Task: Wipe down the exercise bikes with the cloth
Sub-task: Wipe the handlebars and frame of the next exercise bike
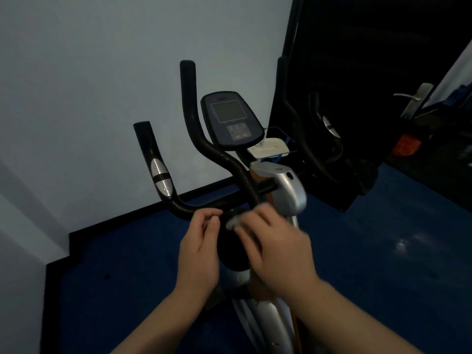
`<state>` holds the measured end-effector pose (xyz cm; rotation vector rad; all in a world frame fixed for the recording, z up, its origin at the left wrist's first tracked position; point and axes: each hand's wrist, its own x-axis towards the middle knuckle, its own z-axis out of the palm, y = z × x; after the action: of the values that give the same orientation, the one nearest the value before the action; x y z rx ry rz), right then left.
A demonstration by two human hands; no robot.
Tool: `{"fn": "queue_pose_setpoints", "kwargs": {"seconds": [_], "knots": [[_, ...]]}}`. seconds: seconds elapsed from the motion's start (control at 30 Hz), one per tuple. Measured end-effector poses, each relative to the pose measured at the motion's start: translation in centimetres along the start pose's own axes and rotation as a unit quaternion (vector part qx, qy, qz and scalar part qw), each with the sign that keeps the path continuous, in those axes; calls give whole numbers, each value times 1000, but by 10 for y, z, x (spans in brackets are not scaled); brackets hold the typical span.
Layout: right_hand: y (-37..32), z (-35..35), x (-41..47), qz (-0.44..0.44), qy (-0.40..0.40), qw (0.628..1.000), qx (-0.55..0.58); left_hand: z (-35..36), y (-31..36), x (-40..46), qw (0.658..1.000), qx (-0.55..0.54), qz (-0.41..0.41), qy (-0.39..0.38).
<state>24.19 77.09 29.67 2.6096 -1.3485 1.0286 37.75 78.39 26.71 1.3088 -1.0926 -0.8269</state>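
Pale, crumpled cloth point(233, 222), blurred and mostly hidden, sits low in the frame's centre, pinched in the right hand point(275, 249) against the exercise bike point(286, 190)'s black foam handlebar point(204, 149). Soft and light, it looks best bunched in the fingers. Left hand point(199, 249) curls beside it; whether it holds anything, I cannot tell. Beyond, upper centre, stands the console point(231, 120).

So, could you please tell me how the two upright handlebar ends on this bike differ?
The left handlebar end carries a silver sensor pad and looks shorter in this view; the inner handlebar end is plain black throughout and reaches higher, beside the console. Both are black, curved, and join the same crossbar.
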Motion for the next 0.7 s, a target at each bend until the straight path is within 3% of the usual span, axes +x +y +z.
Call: {"fn": "queue_pose_setpoints", "kwargs": {"seconds": [0.13, 0.3, 0.43, 0.6, 0.7], "knots": [[4, 27, 28, -51, 32, 994, -93, 9, -3, 6, 999, -16, -29, -11], [25, 19, -22, -112, 12, 987, -113, -2, -8, 11, 998, 41, -10, -48], [22, 11, 14, -46, 51, 996, -64, 0, -6, 7, 998, 37, 5, -43], [17, 26, 1, 122, 94, 988, 10, 2, -8, 9, 999, 26, -2, -36], [11, 23, -33, 125, 100, 986, 48, 1, -9, 8, 999, 17, -7, -40]]}}
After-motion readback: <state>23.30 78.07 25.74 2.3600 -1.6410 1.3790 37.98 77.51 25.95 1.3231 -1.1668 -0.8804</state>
